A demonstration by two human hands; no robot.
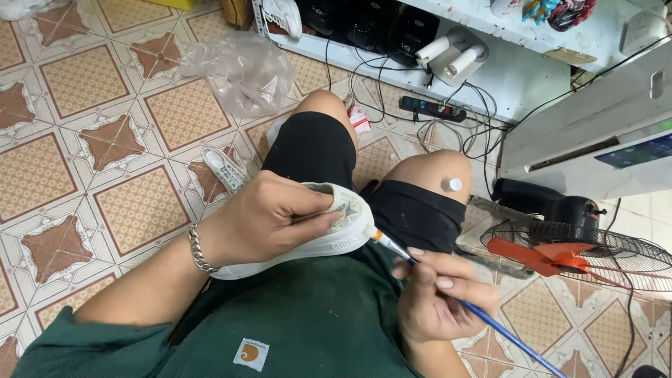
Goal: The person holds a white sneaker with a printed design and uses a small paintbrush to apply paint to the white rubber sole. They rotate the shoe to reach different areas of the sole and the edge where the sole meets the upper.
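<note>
— Where is the white sneaker [329,238] found?

— It is held over the lap, against the dark green shirt [308,315], with the left hand [269,213] closed around its upper. Its long axis is laid from lower left to upper right, and the toe is pointed toward the right knee [430,171].

— And the paintbrush [448,294]?

— It is gripped in the right hand [437,297], fingers pinched shut on the blue handle. Its axis is run from lower right up to upper left, and the bristle tip is set touching the sole edge at the toe, just beside the left fingertips.

— Which hand is nearer the shoe?

— The left; the shoe is wrapped by it, while the right is kept lower right, apart from it.

— What is seen around?

— A second sneaker [224,168] and a plastic bag [241,70] on the tiled floor [84,140], a fan [588,248] at the right.
</note>
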